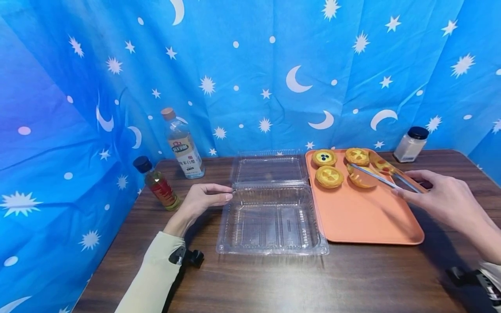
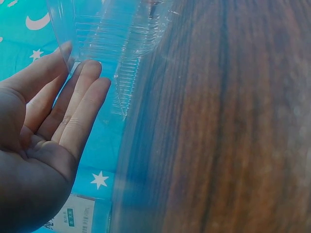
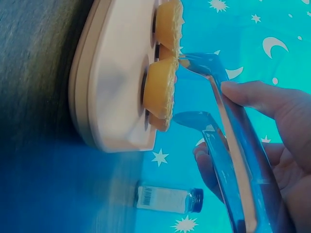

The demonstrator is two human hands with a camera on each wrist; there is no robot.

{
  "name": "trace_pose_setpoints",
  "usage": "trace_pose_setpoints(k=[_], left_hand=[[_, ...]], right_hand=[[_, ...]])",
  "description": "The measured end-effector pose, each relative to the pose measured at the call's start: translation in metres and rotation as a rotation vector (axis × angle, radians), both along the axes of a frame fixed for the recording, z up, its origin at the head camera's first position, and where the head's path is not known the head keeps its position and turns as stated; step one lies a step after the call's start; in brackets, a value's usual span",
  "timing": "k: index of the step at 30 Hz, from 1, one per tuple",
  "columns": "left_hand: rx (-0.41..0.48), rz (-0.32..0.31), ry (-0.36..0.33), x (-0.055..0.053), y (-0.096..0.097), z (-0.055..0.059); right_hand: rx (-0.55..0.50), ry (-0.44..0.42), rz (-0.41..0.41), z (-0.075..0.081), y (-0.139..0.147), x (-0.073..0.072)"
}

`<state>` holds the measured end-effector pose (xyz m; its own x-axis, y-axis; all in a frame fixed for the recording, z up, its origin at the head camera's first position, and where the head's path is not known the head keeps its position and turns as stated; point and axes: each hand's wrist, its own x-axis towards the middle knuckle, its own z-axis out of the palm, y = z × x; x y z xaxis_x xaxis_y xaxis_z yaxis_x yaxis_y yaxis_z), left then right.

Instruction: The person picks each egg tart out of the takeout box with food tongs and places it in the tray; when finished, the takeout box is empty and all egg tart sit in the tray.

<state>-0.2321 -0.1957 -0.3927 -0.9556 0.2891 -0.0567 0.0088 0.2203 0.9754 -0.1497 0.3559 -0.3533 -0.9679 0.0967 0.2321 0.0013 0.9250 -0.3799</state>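
Observation:
My left hand [image 1: 200, 201] pinches the left rim of a clear plastic clamshell box [image 1: 270, 250], near the hinge. The box lies on the table with its lid [image 1: 270, 169] folded back. My right hand [image 1: 450, 198] holds metal food tongs [image 3: 238, 145], their arms spread, above the orange tray [image 1: 364, 221]. Several egg tarts sit at the tray's far end, among them a tart with dark dots [image 1: 324, 158] and a plain-topped tart [image 1: 329, 177]. The tong tips are close to the right-hand tarts [image 3: 160, 90]; whether they touch one I cannot tell.
Behind the left hand stand a clear labelled bottle [image 1: 187, 152] and a smaller dark-capped bottle [image 1: 158, 184]. A black-lidded jar [image 1: 411, 145] is beyond the tray's right corner. A blue curtain [image 1: 250, 65] hangs along the far side of the wooden table [image 1: 266, 282].

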Motion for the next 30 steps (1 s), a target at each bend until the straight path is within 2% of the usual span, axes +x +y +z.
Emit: trace_pose_setpoints(k=[8,18,24,30], left_hand=[[0.028,0.000,-0.012,0.000,0.001,-0.001],[0.041,0.006,-0.015,0.000,0.001,0.000],[0.023,0.014,-0.011,0.000,0.001,-0.001],[0.018,0.023,-0.008,0.001,0.002,-0.001]], right_hand=[[-0.018,0.003,-0.050,0.005,0.001,0.006],[-0.034,0.055,-0.116,0.007,0.006,0.011],[-0.017,0.031,-0.165,0.008,0.015,0.015],[-0.058,0.023,-0.203,0.001,0.025,0.017]])
